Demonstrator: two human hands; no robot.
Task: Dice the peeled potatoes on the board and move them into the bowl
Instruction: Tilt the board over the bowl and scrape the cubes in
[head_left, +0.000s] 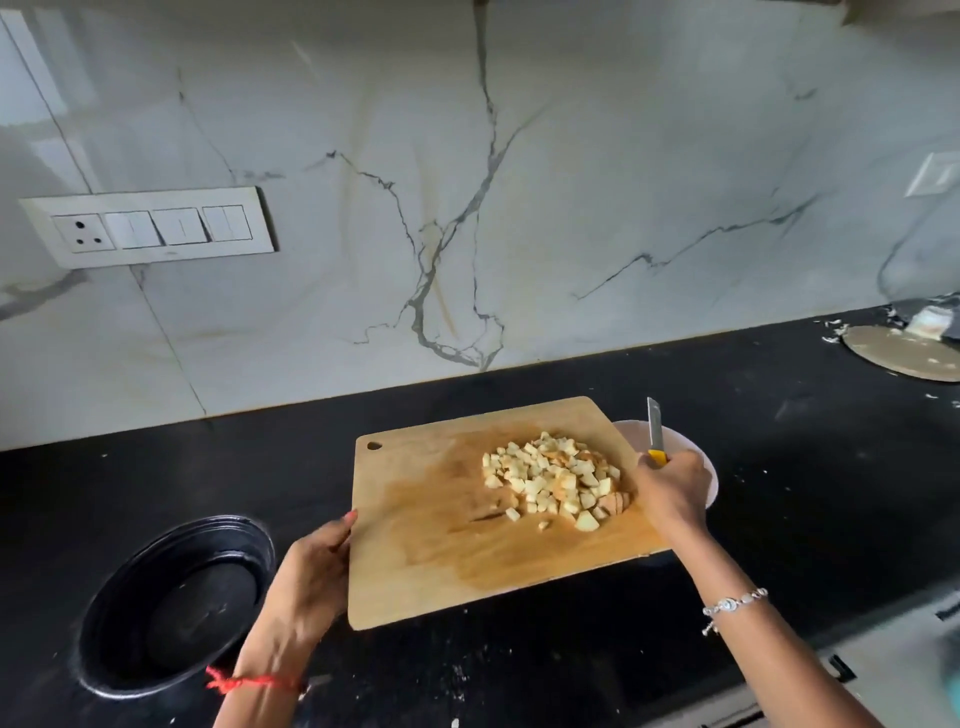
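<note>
A wooden cutting board (447, 540) is lifted off the black counter, its right end over a pale bowl (704, 467). Only the bowl's far rim shows past the board and my hand. A heap of diced potato (553, 480) lies on the board's right half. My left hand (317, 577) grips the board's left edge. At the board's right edge, my right hand (672, 491) holds a knife (654, 431) with a yellow handle, blade pointing up and away.
A round black lid or recess (176, 603) sits in the counter at the left. At the far right lies a round board (904, 353) with scraps around it. A marble wall with a switch panel (150, 226) stands behind.
</note>
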